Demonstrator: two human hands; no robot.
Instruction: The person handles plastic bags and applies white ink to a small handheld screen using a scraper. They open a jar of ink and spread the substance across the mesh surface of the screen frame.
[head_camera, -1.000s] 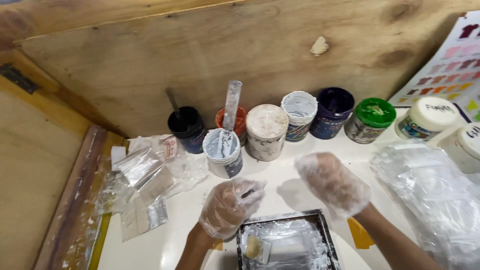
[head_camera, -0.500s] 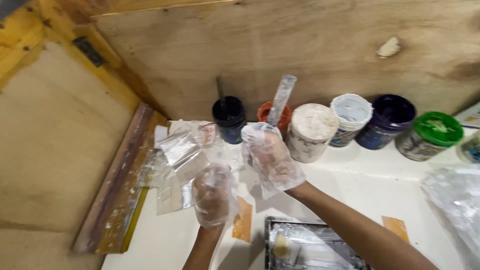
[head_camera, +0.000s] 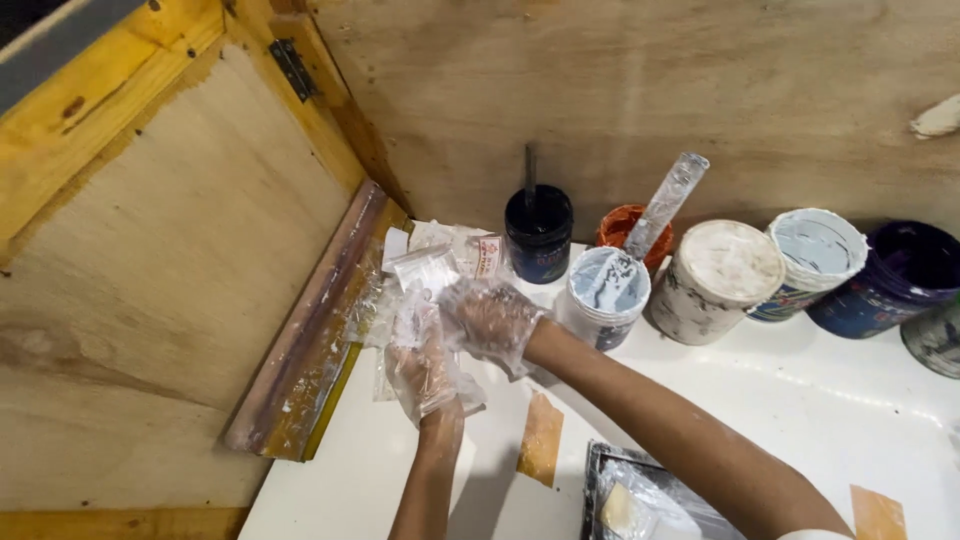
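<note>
A white table (head_camera: 800, 400) butts against plywood walls, a row of paint pots (head_camera: 715, 280) along its back edge. At the table's back-left corner lies a heap of small clear plastic bags (head_camera: 430, 265). We see both hands in thin clear gloves there: the left hand (head_camera: 422, 362) is just below the heap, fingers loosely curled around a bag (its grip is hard to tell), and the right hand (head_camera: 490, 318), reaching in from the right, pinches the same plastic.
</note>
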